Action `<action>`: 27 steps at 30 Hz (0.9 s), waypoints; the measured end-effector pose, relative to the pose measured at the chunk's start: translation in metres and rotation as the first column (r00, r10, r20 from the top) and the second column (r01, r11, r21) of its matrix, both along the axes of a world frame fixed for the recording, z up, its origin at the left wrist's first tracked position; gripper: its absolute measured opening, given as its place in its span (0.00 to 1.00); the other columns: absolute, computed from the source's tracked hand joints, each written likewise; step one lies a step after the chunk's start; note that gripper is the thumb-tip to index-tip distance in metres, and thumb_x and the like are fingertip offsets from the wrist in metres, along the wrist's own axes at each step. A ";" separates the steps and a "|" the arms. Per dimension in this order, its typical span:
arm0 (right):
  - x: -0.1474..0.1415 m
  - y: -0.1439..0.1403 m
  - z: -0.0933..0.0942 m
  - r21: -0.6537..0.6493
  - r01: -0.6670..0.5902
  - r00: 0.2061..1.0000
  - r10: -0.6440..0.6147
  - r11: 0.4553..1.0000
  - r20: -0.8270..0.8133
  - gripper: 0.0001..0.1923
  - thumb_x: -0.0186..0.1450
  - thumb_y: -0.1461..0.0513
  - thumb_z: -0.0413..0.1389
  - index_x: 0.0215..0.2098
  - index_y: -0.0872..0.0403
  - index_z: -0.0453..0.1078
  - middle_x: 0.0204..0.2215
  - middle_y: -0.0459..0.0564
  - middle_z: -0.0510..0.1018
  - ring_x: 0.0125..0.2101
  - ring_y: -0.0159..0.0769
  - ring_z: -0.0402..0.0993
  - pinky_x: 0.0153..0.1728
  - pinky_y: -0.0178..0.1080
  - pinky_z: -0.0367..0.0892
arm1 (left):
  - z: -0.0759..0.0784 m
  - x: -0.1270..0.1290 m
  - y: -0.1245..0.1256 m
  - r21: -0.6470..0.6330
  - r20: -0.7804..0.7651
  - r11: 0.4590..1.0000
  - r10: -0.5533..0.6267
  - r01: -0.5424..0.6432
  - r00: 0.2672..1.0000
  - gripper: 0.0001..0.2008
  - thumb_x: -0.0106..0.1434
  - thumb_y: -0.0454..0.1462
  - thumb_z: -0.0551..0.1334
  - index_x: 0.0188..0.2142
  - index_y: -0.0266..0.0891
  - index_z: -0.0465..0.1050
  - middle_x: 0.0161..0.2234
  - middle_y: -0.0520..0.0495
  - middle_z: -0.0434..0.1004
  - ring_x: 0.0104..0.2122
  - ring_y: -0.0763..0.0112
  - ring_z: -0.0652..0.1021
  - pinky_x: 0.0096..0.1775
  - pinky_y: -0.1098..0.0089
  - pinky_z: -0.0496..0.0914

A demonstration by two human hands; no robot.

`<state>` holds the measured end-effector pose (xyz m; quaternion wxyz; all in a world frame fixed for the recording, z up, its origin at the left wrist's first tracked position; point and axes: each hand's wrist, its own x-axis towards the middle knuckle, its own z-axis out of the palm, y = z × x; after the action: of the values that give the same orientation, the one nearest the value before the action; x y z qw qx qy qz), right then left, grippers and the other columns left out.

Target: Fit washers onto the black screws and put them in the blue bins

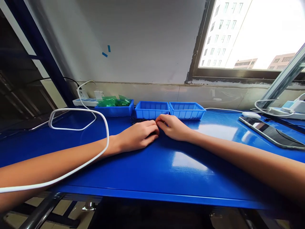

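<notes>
On the blue tabletop (152, 171), my two hands meet in front of the bins. My left hand (140, 135) is closed, its fingers curled inward and thumb forward; whatever lies in it is hidden. My right hand (172, 126) is closed in a pinch, its fingertips touching those of the left. Anything between them is too small or covered to name. Thin black pieces (139, 121) lie just behind my left hand, partly covered by it. Close behind the hands stand a middle blue bin (152, 109) and a right blue bin (187, 110).
A left blue bin (114, 111) holds green plastic packets (111, 101). A white cable (107, 133) loops across my left forearm. A phone (274, 132) lies at the right beside a white oval object (251, 114). Power strips (85, 102) and cables line the back wall.
</notes>
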<state>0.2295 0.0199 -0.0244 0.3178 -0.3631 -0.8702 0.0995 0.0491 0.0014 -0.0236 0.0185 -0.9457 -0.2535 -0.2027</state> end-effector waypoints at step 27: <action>0.000 -0.009 -0.002 0.291 -0.124 0.960 0.040 0.949 0.277 0.07 0.63 0.66 0.49 0.30 0.57 0.67 0.28 0.51 0.72 0.31 0.33 0.64 0.36 0.37 0.61 | 0.006 -0.011 -0.002 -0.050 0.123 0.983 0.183 -0.178 0.975 0.11 0.60 0.40 0.53 0.39 0.37 0.67 0.36 0.46 0.73 0.36 0.68 0.74 0.36 0.70 0.69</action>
<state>0.2291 0.0105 -0.0264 0.2451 -0.2830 -0.9244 -0.0732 0.0379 -0.0006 -0.0178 0.0024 -0.9041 -0.3429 -0.2549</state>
